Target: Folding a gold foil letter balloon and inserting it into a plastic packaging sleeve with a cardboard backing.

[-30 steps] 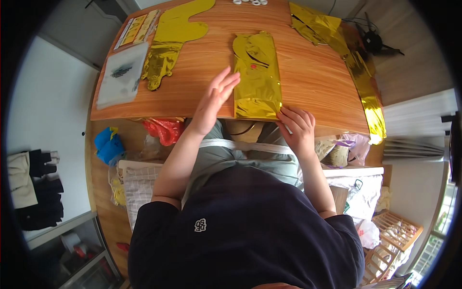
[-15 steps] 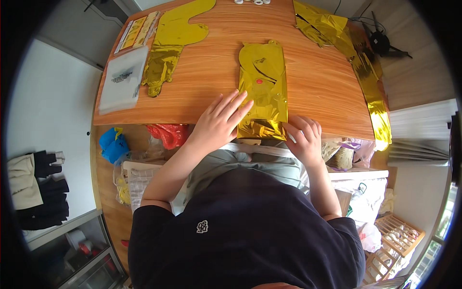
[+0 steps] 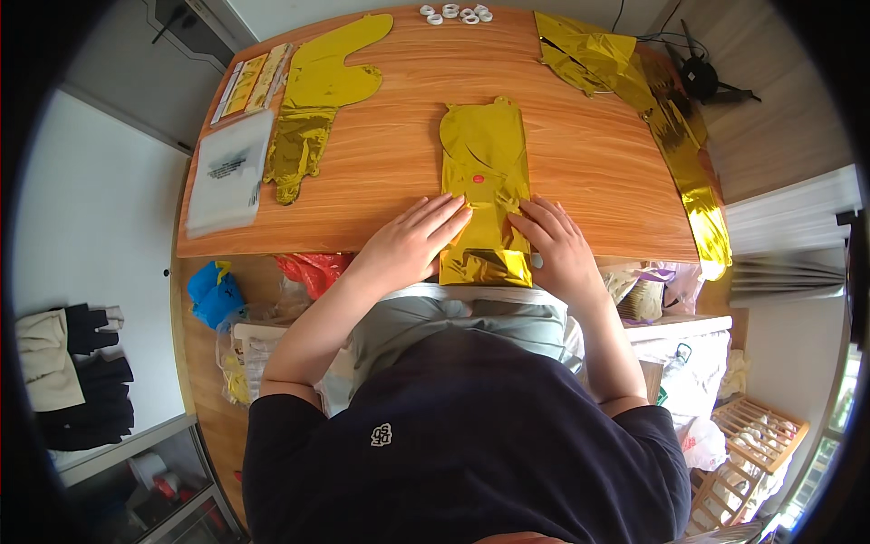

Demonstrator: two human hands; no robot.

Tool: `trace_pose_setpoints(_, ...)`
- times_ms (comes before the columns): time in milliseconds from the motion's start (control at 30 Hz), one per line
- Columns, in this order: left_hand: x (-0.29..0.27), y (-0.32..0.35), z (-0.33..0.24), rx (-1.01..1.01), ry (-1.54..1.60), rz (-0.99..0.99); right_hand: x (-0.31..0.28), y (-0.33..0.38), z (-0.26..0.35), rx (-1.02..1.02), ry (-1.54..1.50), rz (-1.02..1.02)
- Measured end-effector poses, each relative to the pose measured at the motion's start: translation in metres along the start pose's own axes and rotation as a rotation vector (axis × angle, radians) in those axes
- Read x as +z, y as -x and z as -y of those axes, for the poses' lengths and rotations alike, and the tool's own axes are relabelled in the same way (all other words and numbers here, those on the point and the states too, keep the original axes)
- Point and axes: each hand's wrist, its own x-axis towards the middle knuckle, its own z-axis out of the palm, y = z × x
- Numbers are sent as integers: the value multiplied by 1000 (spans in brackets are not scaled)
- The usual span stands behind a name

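Note:
A flat gold foil balloon (image 3: 485, 145), partly folded into a long strip, lies in front of me on the wooden table (image 3: 598, 181). A small red oval spot (image 3: 478, 179) shows near its middle, and its shiny near end hangs over the table's front edge. My left hand (image 3: 412, 240) rests against the foil's left side, fingers stretched out and fingertips on it. On the right side my right hand (image 3: 555, 243) lies with its fingers extended, the tips touching the foil's edge. Neither hand grips anything that I can see.
Another gold foil balloon (image 3: 331, 82) lies at the far left, beside clear plastic bags (image 3: 228, 172) and printed packets (image 3: 252, 83). More gold foil (image 3: 671, 109) runs along the right edge near a black device (image 3: 700, 77). Several white tape rolls (image 3: 469, 16) sit at the back.
My right hand has moved up from the balloon's near right corner to its side and straightened its fingers. The left hand stays on the left side. The whole view has shifted slightly.

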Motion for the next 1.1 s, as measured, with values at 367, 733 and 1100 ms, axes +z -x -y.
trace_pose_setpoints(367, 8, 9, -6, 47, -48, -158, 9, 7, 0, -81, -71, -134)
trace_pose_setpoints(733, 18, 9, -2, 68, -166, -241, 15, 8, -1, -132, 23, -174)
trace_pose_setpoints(1100, 13, 8, -6, 15, -129, -222, 15, 7, 1, -147, 114, -178)
